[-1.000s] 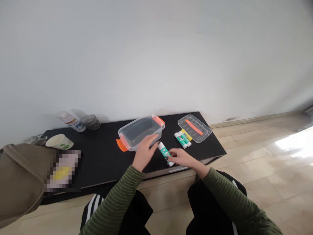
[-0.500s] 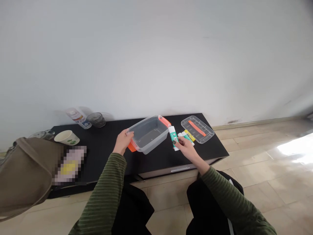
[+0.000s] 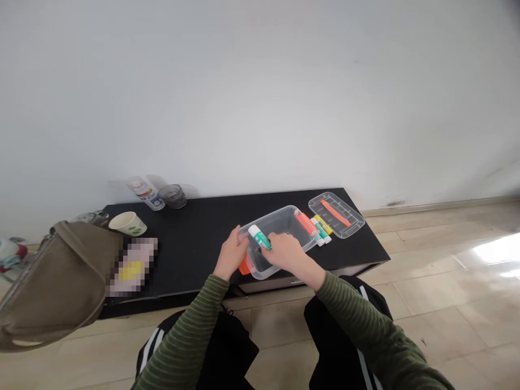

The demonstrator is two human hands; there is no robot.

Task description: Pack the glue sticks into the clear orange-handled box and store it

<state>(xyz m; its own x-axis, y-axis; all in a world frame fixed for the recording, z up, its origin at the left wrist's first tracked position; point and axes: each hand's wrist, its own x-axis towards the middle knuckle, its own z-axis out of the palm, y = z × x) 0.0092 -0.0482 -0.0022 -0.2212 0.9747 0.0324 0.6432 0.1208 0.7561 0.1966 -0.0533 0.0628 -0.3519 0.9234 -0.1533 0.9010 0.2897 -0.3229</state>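
Note:
My left hand [image 3: 231,255] grips the left end of a clear plastic box [image 3: 260,271] with orange latches, fingers closed on its rim near the latch. Inside the box's outline, over its left part, my right hand [image 3: 287,253] holds a green and white glue stick [image 3: 259,237], tilted with its white cap up and to the left. Whether the stick touches the box cannot be made out. Right of the box lie white-and-green glue sticks [image 3: 322,232] and a yellow stick [image 3: 324,224]. Beyond them rests the clear lid [image 3: 345,228] with its orange handle.
All this stands on a low black cabinet [image 3: 203,238] against a wall. On its left are a paper cup [image 3: 128,223], a dark glass bowl [image 3: 172,196], a spray can [image 3: 146,194], a blurred pinkish packet [image 3: 136,254] and a brown bag [image 3: 60,281].
The box has moved right and closer to the front edge, beside the loose sticks. My right hand has carried the glue stick leftward from beside the box to over it.

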